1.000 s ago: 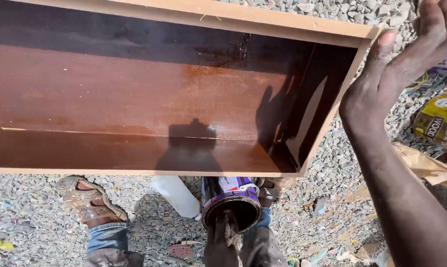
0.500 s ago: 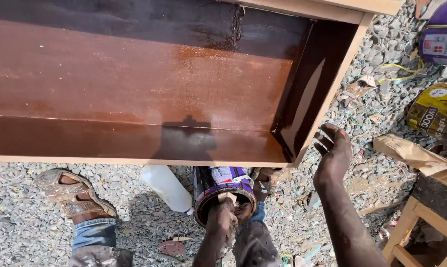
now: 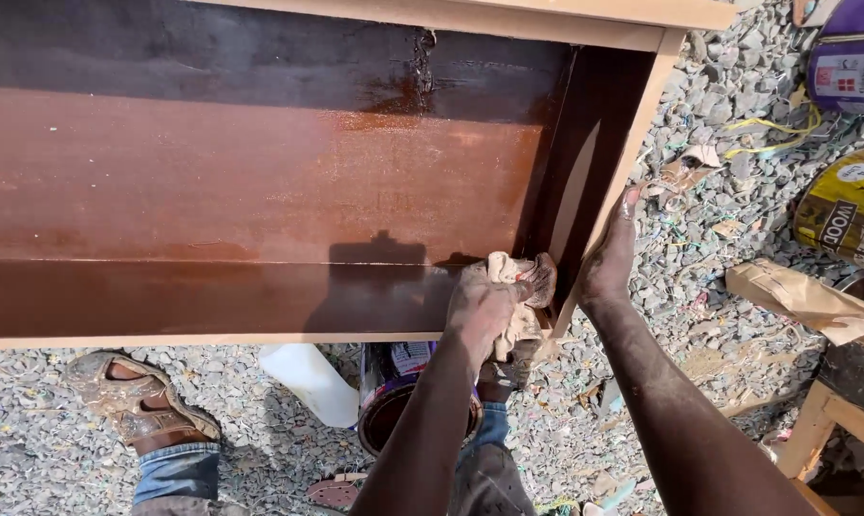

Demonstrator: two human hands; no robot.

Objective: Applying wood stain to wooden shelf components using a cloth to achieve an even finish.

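Left hand (image 3: 485, 306) clenched around a stained rag (image 3: 520, 287), grip tight, pressing it into the lower right inside corner of the wooden cabinet (image 3: 260, 191). Rag bunched up, pale with reddish-brown smears, touching the dark end panel and the bottom board where the two meet. Right hand (image 3: 609, 258) flat against the outer edge of the cabinet's right side panel (image 3: 633, 124), fingers stretched upward along the bare pale wood, grip spread and grasping nothing, just bracing. Cabinet lying on its side, inner faces coated glossy red-brown, wet sheen across the wide back board, darker band along the top, unpainted light edges all around. Shadow of a head falling across the lower board just left of the rag.

Below the cabinet's front edge, an open paint tin (image 3: 403, 411) with a dark rim, partly hidden behind the left forearm. Just beside it on the left, a white plastic bottle (image 3: 308, 382) lying tilted on the gravel ground (image 3: 31, 449). Further left, a foot in a worn brown sandal (image 3: 140, 406) with a denim cuff. Over on the right, well apart from the hands, a yellow and black can (image 3: 848, 210) on its side, a purple container (image 3: 848, 57) at the top corner, and a torn strip of brown cardboard (image 3: 795, 301) near a pale wooden frame (image 3: 824, 430).
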